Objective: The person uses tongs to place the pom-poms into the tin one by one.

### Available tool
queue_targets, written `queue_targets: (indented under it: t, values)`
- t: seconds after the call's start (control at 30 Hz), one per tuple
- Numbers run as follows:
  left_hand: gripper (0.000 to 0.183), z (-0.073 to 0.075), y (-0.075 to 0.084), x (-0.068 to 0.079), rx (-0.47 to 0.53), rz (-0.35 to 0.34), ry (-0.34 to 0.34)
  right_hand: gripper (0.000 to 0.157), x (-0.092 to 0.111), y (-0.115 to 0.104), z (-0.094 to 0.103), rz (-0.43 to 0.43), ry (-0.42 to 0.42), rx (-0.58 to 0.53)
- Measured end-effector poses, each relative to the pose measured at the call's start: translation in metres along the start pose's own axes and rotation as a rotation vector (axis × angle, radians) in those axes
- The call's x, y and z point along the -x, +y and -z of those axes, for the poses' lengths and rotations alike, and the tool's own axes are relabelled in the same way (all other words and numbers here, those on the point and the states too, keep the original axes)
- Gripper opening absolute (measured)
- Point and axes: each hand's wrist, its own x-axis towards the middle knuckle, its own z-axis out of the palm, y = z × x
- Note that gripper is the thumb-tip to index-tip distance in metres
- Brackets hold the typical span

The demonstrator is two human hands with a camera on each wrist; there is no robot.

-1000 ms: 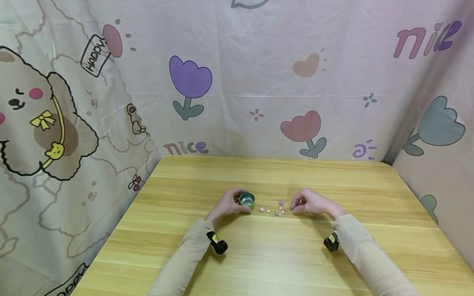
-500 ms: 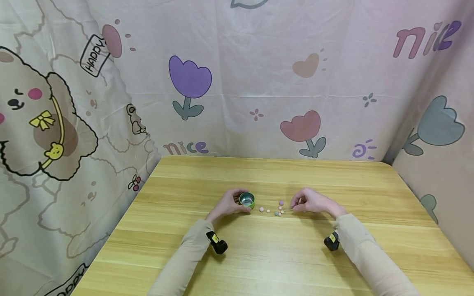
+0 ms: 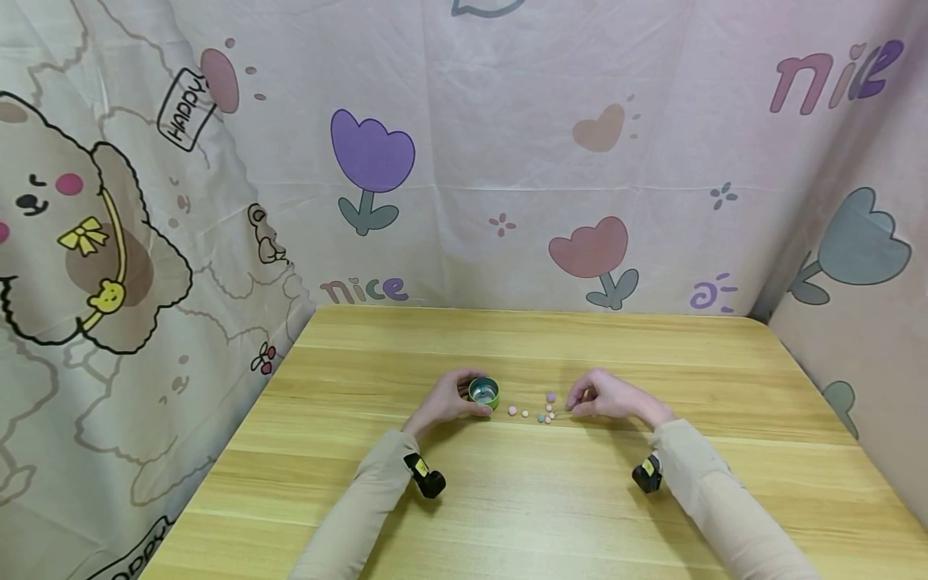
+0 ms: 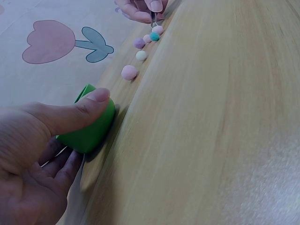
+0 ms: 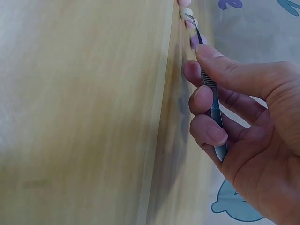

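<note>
My left hand (image 3: 449,396) holds a small green cup (image 4: 96,126) on the table, thumb on its near side and fingers round the back. From above, the cup's inside looks silvery. Metal tweezers (image 5: 213,101) are pinched between the thumb and fingers of my right hand (image 3: 605,395). Their bent tips reach a cream pompom (image 5: 187,12) in the cluster; whether they grip it I cannot tell. Around it lie a teal pompom (image 4: 154,36), a purple pompom (image 4: 139,43) and small pink ones. Nearer the cup are a larger pink pompom (image 4: 129,72) and a white pompom (image 4: 141,56).
The wooden table (image 3: 500,499) extends in front of and behind both hands. A patterned cloth (image 3: 493,161) hangs along its back edge and at the sides. Each wrist wears a small black camera (image 3: 429,481).
My right hand has shifted slightly to the left with the tweezers, and the cream pompom at their tips has moved a little left. The left hand and the cup stay still.
</note>
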Motion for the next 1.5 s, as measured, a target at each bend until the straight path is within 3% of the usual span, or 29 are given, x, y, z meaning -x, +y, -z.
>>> queue_targets:
  t: [0.43,0.8,1.5]
  values:
    - [0.066,0.0001,0.0025,0.001,0.004,0.012,0.0,0.006,0.0015,-0.0021,0.0013,-0.038,0.023,-0.013]
    - [0.065,-0.0004,0.0005,0.0001,0.014,-0.02,-0.006,0.004,-0.0021,-0.0022,-0.0022,0.001,0.021,0.006]
    - [0.066,0.0003,0.0021,0.0009,-0.002,-0.01,-0.004,0.006,-0.0057,-0.0077,0.0031,0.003,0.044,0.015]
